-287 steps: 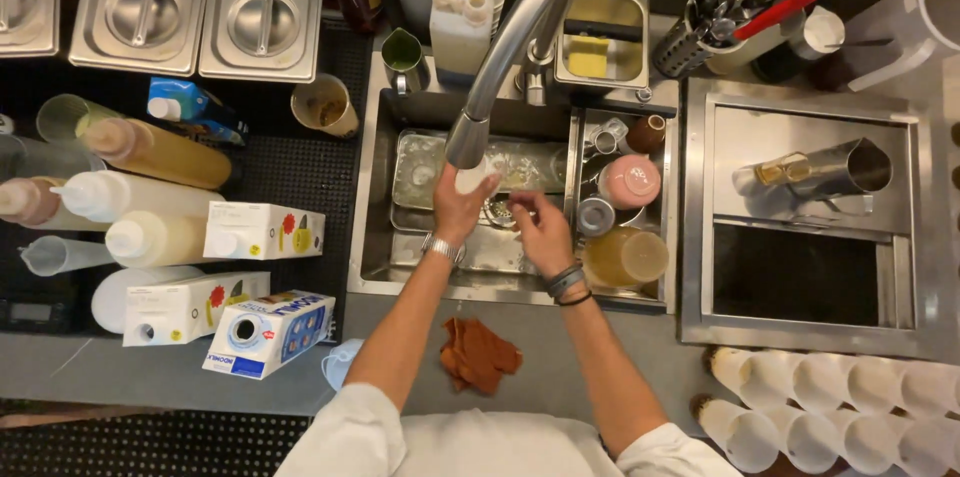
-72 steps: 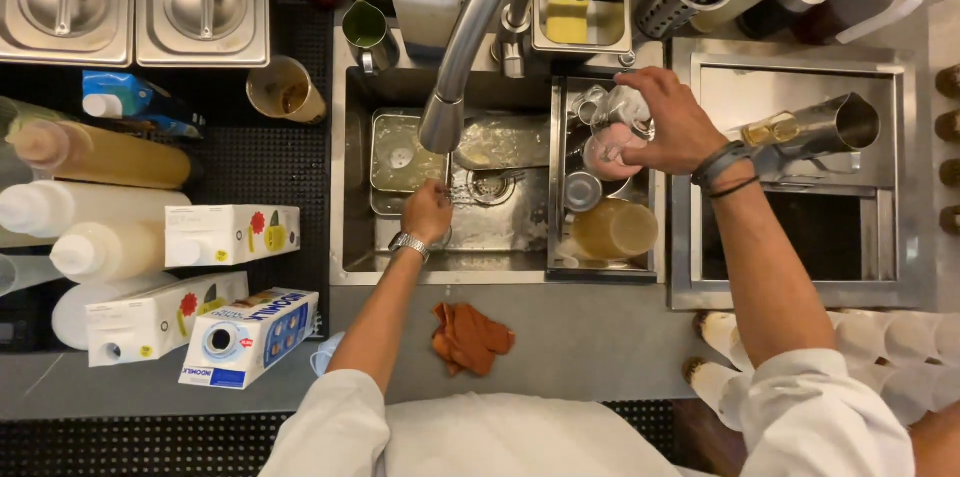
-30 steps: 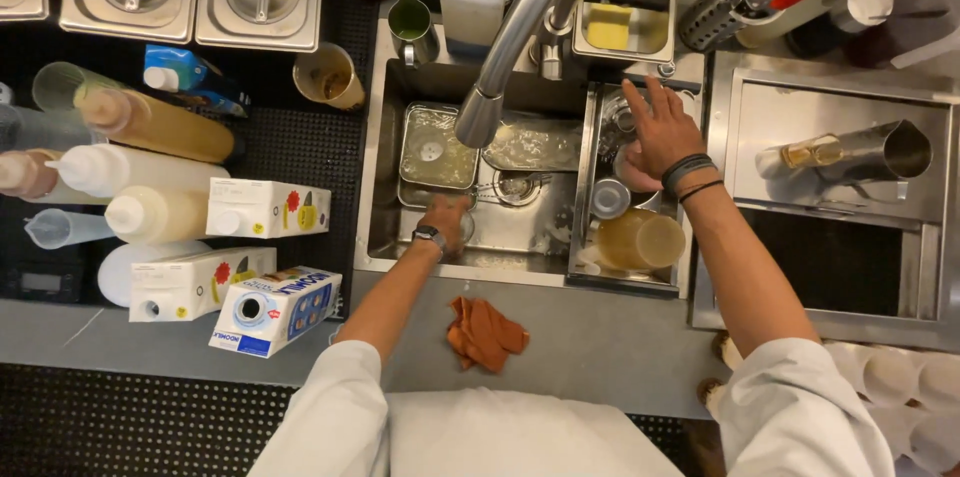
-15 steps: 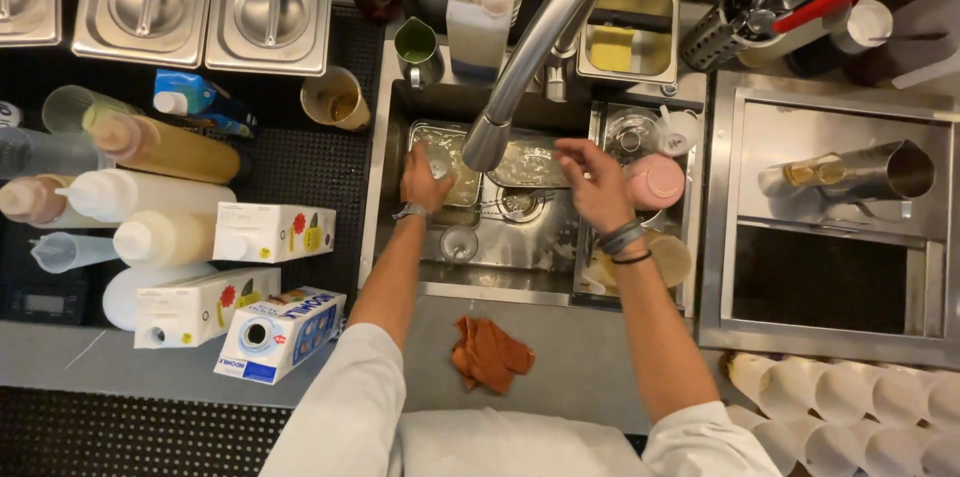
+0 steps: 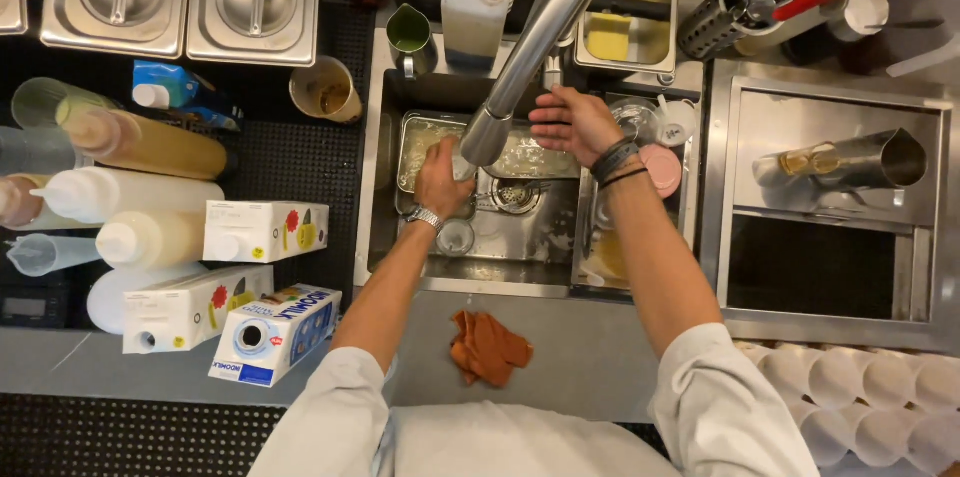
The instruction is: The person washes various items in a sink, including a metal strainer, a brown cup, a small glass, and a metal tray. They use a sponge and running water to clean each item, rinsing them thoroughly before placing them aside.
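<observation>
Here I am rinsing at the sink [image 5: 400,237]: my left hand [image 5: 440,177] is closed around a clear glass [image 5: 462,165] held right under the faucet head [image 5: 486,135], while my right hand [image 5: 570,122] hovers open just beside it, fingers [image 5: 545,117] spread and empty. I judge the next move calls for steadying the glass with both hands, with care for the small glass [image 5: 456,235] below my left wrist.

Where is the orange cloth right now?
The orange cloth lies crumpled on the steel counter just in front of the sink, between the person's two forearms.
</observation>
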